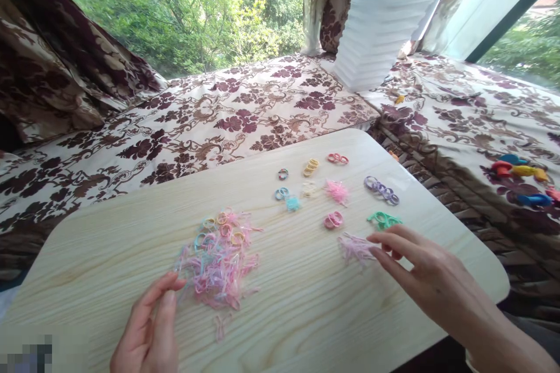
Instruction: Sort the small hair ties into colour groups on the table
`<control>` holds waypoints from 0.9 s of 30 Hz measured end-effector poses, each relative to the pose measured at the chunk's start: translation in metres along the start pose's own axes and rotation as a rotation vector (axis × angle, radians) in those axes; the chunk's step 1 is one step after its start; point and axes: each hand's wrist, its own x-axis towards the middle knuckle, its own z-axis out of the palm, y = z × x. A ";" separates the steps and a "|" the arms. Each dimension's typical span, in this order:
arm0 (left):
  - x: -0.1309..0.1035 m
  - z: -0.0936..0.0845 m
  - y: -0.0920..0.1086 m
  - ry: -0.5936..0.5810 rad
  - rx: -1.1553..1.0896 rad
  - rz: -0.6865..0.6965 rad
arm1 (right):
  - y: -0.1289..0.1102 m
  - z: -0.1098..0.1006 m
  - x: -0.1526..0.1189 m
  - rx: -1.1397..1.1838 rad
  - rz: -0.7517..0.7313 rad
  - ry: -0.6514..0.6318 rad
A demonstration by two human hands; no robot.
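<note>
A mixed heap of small hair elastics [223, 262], mostly pink, lilac and light blue, lies on the table with several thicker rings on top. Beside its left edge is my left hand [151, 323], thumb and forefinger slightly apart with nothing visible between them. My right hand [420, 268] reaches in from the right. Its thumb and forefinger tips stand a little apart at the edge of a small lilac pile of elastics [355, 246]. Just beyond those fingers lie green hair ties [385, 220]. A pair of pink hair ties [333, 220] sits left of them.
On the wooden table [284, 315] are purple hair ties [382, 190], red ones [338, 158], yellow ones [311, 167], a pink elastic pile [336, 192] and a blue one [292, 203]. Colourful toys [522, 172] rest on the flowered cloth at right. A white stack [376, 29] stands behind.
</note>
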 end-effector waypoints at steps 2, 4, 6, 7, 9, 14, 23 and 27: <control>0.000 0.000 0.001 0.001 0.015 0.009 | -0.004 0.010 -0.005 0.014 0.037 -0.047; 0.000 0.000 0.004 0.006 0.017 0.016 | -0.007 0.018 -0.006 0.019 0.048 -0.071; 0.000 0.000 0.007 0.014 0.027 0.020 | -0.009 0.021 -0.005 0.030 0.040 -0.073; 0.001 0.000 0.009 0.017 0.037 0.020 | -0.009 0.020 -0.005 0.041 0.034 -0.069; 0.001 0.000 0.012 0.020 0.057 0.018 | -0.007 0.016 -0.005 0.071 0.033 -0.049; 0.001 0.002 0.018 0.027 0.048 0.018 | -0.001 0.004 -0.008 0.101 0.113 0.029; 0.000 0.002 0.016 0.010 -0.008 -0.004 | -0.001 -0.002 -0.009 0.092 0.121 0.041; 0.001 0.002 0.018 0.014 0.009 0.010 | 0.010 -0.003 -0.022 -0.055 0.134 -0.015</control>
